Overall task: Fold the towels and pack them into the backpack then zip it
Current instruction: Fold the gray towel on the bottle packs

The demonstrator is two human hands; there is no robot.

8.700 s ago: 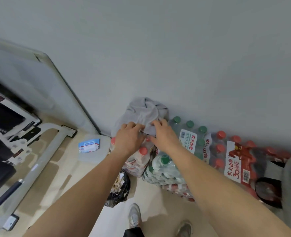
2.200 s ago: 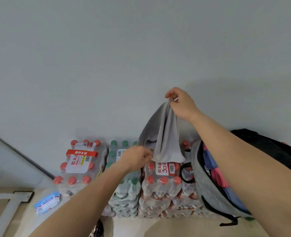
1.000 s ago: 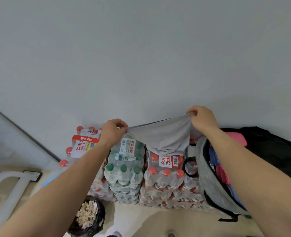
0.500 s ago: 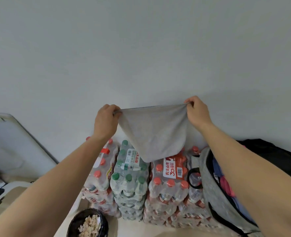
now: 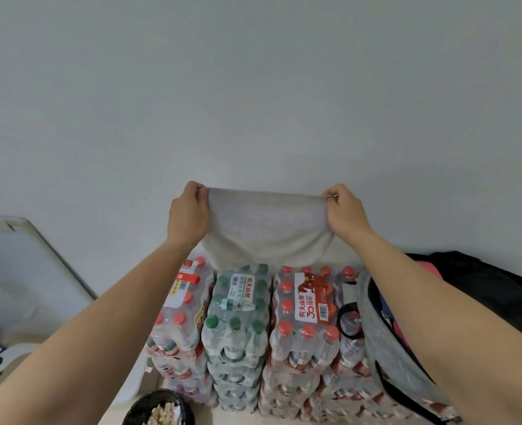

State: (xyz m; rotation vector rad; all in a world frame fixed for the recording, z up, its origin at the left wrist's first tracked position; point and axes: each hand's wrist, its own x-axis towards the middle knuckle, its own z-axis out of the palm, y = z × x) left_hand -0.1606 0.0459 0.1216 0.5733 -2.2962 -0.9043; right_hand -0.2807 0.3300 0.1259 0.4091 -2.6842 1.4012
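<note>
Head view: left hand and right hand each pinch a top corner of the grey towel, now spread level instead of slanting, above the bottle packs. Ready to fold, I judge; the open backpack waits beside.

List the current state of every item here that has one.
grey towel, held up spread out, hanging free above the bottle packs.
left hand, pinching the towel's left top corner.
right hand, pinching its right top corner.
backpack, unzipped, coloured cloth inside.
bottle packs, shrink-wrapped, stacked, capped.
</note>
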